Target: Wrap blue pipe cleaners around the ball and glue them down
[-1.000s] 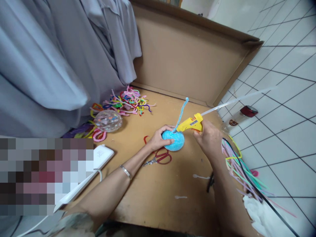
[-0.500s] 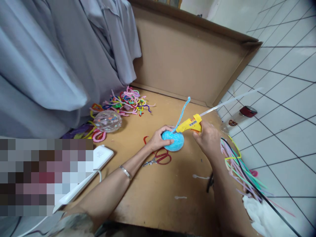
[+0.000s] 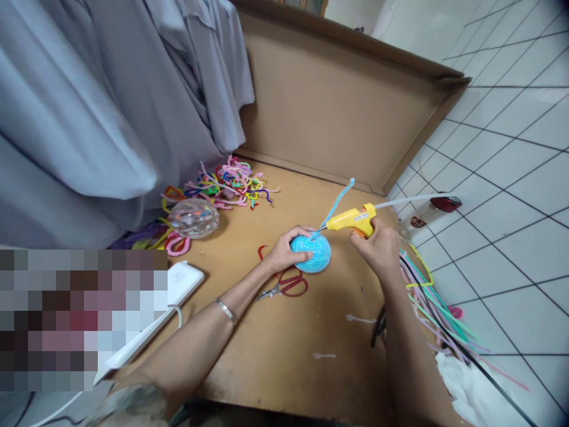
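Observation:
My left hand (image 3: 291, 249) is closed round the left side of a blue ball wrapped in coiled pipe cleaner (image 3: 315, 255), its thumb lying across the front. A loose blue pipe-cleaner end (image 3: 338, 201) sticks up from the ball's top and leans right. My right hand (image 3: 377, 243) grips a yellow hot glue gun (image 3: 353, 219) by its handle. The gun's metal nozzle is at the top of the ball beside the loose end; whether it touches I cannot tell. A long clear glue stick (image 3: 409, 199) juts from the gun's back. Red-handled scissors (image 3: 293, 283) lie just below the ball.
A tangle of coloured pipe cleaners (image 3: 235, 181) and a clear faceted ball (image 3: 194, 218) lie at the left. A white power strip (image 3: 189, 279) is nearer. On the right are long pipe cleaners (image 3: 438, 302), a black cable, and a red-lidded jar (image 3: 422, 218). Cardboard (image 3: 338, 101) stands behind.
My right hand has tilted the glue gun more level and drawn it slightly up and right, showing its nozzle. The loose blue end leans further right. My left hand and the ball stay put.

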